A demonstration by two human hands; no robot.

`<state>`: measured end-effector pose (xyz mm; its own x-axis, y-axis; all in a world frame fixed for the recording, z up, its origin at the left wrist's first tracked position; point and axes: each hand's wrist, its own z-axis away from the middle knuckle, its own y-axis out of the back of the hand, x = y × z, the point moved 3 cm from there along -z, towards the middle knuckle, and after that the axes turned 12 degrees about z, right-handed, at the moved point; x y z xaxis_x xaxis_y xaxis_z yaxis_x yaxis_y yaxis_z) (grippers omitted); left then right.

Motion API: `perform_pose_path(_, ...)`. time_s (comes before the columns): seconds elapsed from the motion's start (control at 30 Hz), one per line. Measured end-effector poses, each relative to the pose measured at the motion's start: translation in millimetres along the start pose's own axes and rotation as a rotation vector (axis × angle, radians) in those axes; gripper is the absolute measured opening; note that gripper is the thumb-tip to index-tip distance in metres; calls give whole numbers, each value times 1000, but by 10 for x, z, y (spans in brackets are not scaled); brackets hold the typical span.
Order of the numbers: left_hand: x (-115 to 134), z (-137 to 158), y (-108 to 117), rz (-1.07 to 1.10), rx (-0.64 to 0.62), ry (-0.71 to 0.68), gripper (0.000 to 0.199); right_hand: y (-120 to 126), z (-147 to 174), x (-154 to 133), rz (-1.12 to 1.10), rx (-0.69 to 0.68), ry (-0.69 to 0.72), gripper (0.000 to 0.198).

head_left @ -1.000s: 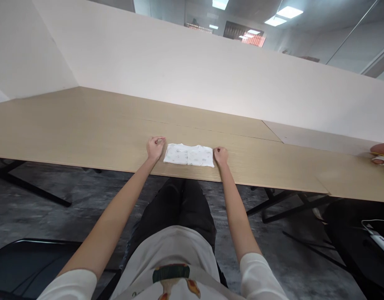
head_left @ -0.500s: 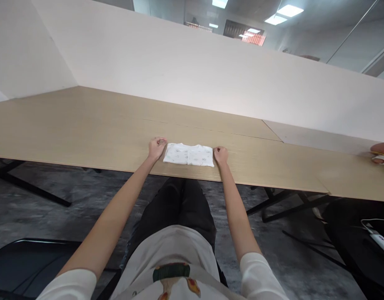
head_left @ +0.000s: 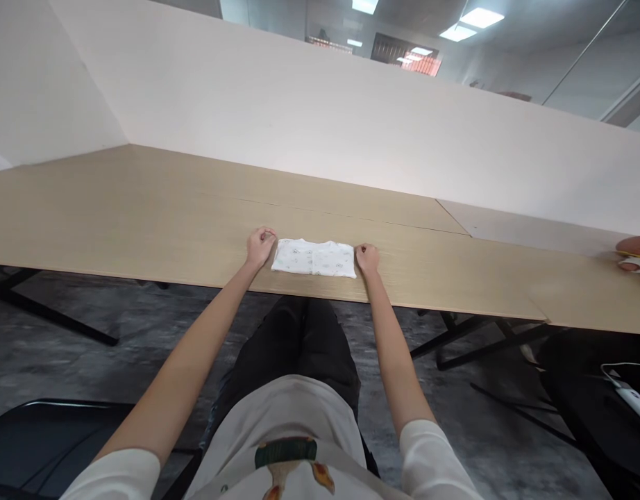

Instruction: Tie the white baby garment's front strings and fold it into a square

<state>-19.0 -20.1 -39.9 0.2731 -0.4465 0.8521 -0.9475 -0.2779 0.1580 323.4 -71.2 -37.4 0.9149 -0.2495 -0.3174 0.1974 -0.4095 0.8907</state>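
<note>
A small white folded garment [head_left: 314,258] with a faint scattered print lies flat on the table in front of me. Just off its left end, near the upper corner, my left hand [head_left: 260,246] rests with its fingers curled in and nothing visible in them. At the right end, my right hand [head_left: 368,258] is closed in a loose fist, its knuckles very near the cloth's edge. Neither hand appears to grip the garment.
The long wood-toned table [head_left: 158,215] runs along a white partition [head_left: 278,118]. Orange and white items [head_left: 636,253] sit at its far right. A black chair [head_left: 54,444] is at lower left, and a white power strip [head_left: 635,404] lies on dark furniture at lower right.
Both hands and the garment keep practically the same places; only a slight shift of the camera shows.
</note>
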Motion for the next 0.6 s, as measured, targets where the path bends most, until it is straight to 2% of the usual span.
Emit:
perform_pose_path(0.2, 16, 10, 3, 10, -18, 21, 10, 18, 8, -29, -21, 1, 21, 34)
perform_pose_path(0.4, 4, 6, -13, -11, -27, 23, 10, -13, 25, -97, -107, -50, 168, 28)
perform_pose_path(0.6, -11, -3, -47, -51, -87, 0, 15, -49, 13, -94, -257, -57, 167, 19)
